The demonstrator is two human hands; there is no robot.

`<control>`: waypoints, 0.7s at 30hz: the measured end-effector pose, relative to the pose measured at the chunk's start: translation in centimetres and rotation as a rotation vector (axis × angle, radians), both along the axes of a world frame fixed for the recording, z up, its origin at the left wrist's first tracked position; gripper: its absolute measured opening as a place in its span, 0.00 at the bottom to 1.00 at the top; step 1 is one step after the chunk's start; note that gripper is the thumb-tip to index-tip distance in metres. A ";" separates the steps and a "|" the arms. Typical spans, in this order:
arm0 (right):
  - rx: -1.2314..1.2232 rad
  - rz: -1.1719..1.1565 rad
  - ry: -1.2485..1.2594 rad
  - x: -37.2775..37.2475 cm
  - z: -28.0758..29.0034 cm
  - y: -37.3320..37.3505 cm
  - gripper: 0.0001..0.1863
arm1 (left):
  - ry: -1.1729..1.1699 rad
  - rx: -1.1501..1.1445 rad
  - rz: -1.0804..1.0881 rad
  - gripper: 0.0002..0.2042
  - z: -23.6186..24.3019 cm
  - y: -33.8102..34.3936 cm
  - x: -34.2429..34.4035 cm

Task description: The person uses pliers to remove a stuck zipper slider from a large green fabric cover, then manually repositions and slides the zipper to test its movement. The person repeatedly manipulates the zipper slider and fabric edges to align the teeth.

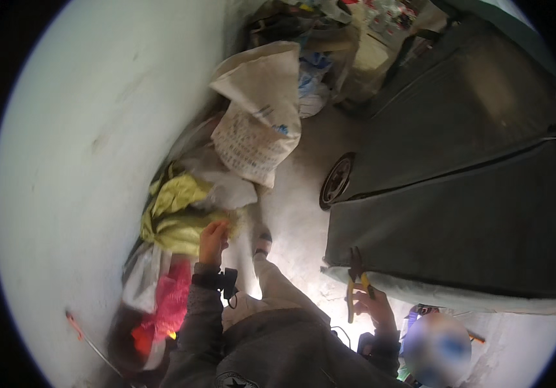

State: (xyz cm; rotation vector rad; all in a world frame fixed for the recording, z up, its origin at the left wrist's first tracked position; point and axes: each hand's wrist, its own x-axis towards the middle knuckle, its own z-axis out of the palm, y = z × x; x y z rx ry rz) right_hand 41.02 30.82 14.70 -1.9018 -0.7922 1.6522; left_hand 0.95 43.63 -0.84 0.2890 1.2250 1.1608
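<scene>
My right hand (376,309) is wrapped round a pair of pliers (357,279) with yellow handles and dark jaws. The jaws point away from me, close to the lower corner of a dark grey fabric cover. On the other side, my left hand (212,242) is raised in front of a yellow-green woven sack (175,227), its fingers curled together. Whatever is between those fingertips, if anything, is too small to make out. I cannot tell whether this hand touches the sack.
A beige woven sack (258,123) leans by the white wall (90,149), beside crumpled clear plastic (229,189). The dark grey cover (459,220) fills the right, with a wheel (338,181) at its edge. A red bag (173,297) and a thin rod (93,344) are at lower left.
</scene>
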 end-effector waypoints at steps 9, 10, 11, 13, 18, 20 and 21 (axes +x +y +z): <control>0.104 -0.101 -0.026 1.5 0.8 12.3 0.18 | -0.005 0.063 -0.246 0.06 4.0 19.1 9.1; 0.084 -0.132 -0.015 1.6 1.1 13.2 0.19 | -0.024 0.045 -0.294 0.06 4.2 20.8 10.5; 0.056 -0.170 -0.017 1.5 1.3 14.1 0.19 | -0.056 0.032 -0.346 0.06 4.1 22.5 12.1; 0.027 -0.203 -0.036 1.6 1.4 15.4 0.16 | -0.009 0.025 -0.440 0.07 4.0 25.9 15.4; -0.017 -0.258 -0.049 3.4 2.8 17.9 0.14 | -0.047 0.098 -0.721 0.07 5.4 34.5 25.8; -0.077 -0.267 0.024 4.0 4.1 19.4 0.18 | -0.076 0.145 -0.791 0.07 6.8 36.7 29.0; 0.000 -0.244 0.006 4.6 5.1 20.7 0.19 | -0.073 0.161 -0.812 0.07 7.9 38.5 30.5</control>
